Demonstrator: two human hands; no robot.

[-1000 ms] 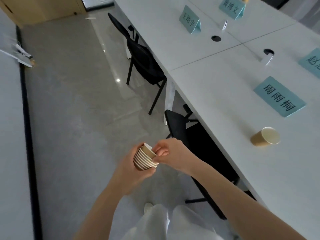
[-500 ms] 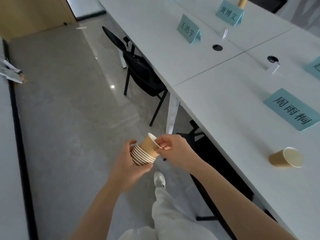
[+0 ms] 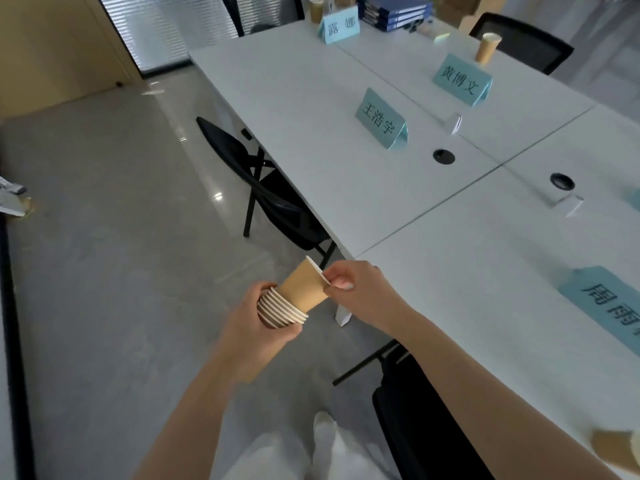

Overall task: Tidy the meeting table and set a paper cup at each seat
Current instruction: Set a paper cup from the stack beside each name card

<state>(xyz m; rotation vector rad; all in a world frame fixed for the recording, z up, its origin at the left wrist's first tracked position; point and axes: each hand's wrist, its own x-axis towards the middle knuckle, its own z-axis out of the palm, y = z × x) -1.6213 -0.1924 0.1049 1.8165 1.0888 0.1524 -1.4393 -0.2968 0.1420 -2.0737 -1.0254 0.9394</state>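
Note:
My left hand (image 3: 258,332) grips a nested stack of brown paper cups (image 3: 281,311) over the floor beside the white meeting table (image 3: 450,271). My right hand (image 3: 360,294) pinches the rim of the top cup (image 3: 304,285), which sticks most of the way out of the stack. Another brown cup (image 3: 616,452) lies blurred on the table at the lower right edge. Two more cups stand far off, one (image 3: 486,48) behind a name card and one (image 3: 316,8) at the table's far end.
Teal name cards (image 3: 381,119) (image 3: 462,81) (image 3: 339,27) (image 3: 613,306) stand along the table. Black chairs (image 3: 270,192) (image 3: 426,420) are tucked under its near edge, another (image 3: 523,39) at the far side. Blue folders (image 3: 394,10) lie at the far end. Grey floor spreads to the left.
The top cup has slid further out of the stack in my right hand's pinch. The view has swung up along the table, so the cup lying on the table has dropped to the lower right corner.

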